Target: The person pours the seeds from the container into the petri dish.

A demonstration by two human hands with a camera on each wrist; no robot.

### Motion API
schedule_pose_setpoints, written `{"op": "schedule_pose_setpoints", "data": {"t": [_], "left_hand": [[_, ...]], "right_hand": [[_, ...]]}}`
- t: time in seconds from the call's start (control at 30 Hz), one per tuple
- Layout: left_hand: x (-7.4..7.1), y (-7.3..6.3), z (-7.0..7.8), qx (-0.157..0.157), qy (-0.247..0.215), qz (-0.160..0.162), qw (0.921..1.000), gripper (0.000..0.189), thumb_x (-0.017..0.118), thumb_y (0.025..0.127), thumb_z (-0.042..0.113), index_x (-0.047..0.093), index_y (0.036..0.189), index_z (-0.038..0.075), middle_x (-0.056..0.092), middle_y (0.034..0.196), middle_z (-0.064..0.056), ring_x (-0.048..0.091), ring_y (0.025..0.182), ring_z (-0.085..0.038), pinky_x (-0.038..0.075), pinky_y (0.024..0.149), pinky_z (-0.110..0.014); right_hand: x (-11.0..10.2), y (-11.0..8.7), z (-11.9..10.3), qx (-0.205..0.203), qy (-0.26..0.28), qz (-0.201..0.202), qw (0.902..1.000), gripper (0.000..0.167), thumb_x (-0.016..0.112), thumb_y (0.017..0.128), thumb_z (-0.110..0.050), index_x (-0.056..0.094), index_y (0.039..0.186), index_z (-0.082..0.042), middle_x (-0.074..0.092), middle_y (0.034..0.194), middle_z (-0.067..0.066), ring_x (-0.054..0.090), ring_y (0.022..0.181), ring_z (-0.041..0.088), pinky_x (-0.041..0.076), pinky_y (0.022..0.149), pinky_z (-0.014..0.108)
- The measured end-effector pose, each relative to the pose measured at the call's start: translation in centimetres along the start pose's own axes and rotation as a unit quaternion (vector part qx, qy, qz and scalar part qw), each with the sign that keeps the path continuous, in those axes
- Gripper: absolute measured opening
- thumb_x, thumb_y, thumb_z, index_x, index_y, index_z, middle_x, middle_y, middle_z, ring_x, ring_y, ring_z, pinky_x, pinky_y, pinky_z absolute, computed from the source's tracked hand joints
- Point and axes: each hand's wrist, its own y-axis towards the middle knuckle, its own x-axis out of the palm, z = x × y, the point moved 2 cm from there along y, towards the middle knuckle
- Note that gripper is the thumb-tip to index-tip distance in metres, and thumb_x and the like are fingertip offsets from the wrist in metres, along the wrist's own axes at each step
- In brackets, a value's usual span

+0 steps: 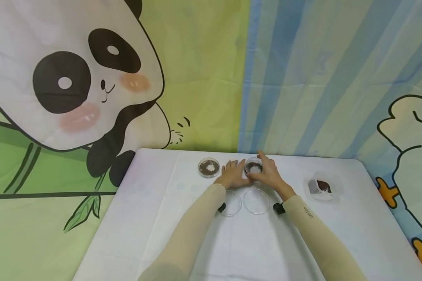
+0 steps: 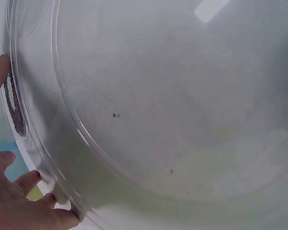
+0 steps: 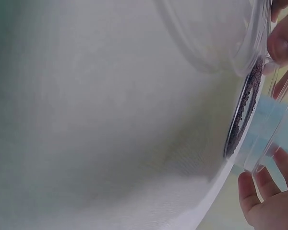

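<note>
At the table's back middle stands a clear round dish (image 1: pixel 254 168) of dark granules with white powder on top. My right hand (image 1: pixel 270 176) grips its clear rim (image 3: pixel 273 136), thumb on the near side and fingers spread along the far right side. The granules (image 3: pixel 239 120) lie low under that rim in the right wrist view. My left hand (image 1: pixel 233 175) rests just left of the dish, fingers extended and thumb close to the right thumb. A second dish (image 1: pixel 208 168) with granules and white powder stands left of it.
Two clear round lids or shallow dishes (image 1: pixel 256 201) lie nearer me; the left one (image 1: pixel 233 203) is partly behind my left wrist. At right sits a clear container (image 1: pixel 320 186) with brown material. A printed cloth (image 1: pixel 211 78) hangs behind the white table (image 1: pixel 154 234).
</note>
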Motion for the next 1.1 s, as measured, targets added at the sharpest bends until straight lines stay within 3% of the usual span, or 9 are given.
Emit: {"op": "schedule_pose_setpoints", "data": {"t": [0.2,0.43,1.1], "left_hand": [[-0.1,0.0,-0.1,0.001,0.003,-0.006,1.0,0.105,0.069,0.084,0.064,0.019,0.161,0.015,0.021,0.163,-0.014,0.013,0.149,-0.039,0.013,0.116,-0.061],[-0.1,-0.1,-0.1,0.003,0.012,-0.004,0.9999,0.108,0.071,0.082,0.066,0.021,0.16,0.011,0.023,0.162,-0.015,0.014,0.149,-0.04,0.014,0.116,-0.061],[0.2,0.1,-0.3,0.004,0.043,0.005,0.999,0.106,0.071,0.081,0.066,0.027,0.158,0.009,0.027,0.161,-0.014,0.018,0.148,-0.038,0.018,0.116,-0.059]], "right_hand": [[0.3,0.3,0.0,0.009,-0.043,-0.016,0.9989,0.107,0.085,0.079,-0.038,0.022,0.157,-0.002,0.046,0.146,0.024,0.034,0.13,0.054,0.025,0.103,0.072],[0.6,0.4,0.0,0.004,-0.077,-0.017,0.9969,0.106,0.086,0.079,-0.035,0.023,0.156,0.001,0.049,0.143,0.026,0.036,0.127,0.057,0.027,0.1,0.073],[1.2,0.8,-0.2,0.011,-0.11,-0.029,0.9935,0.105,0.086,0.078,-0.037,0.026,0.156,0.001,0.05,0.142,0.026,0.039,0.125,0.057,0.032,0.096,0.073]]}}
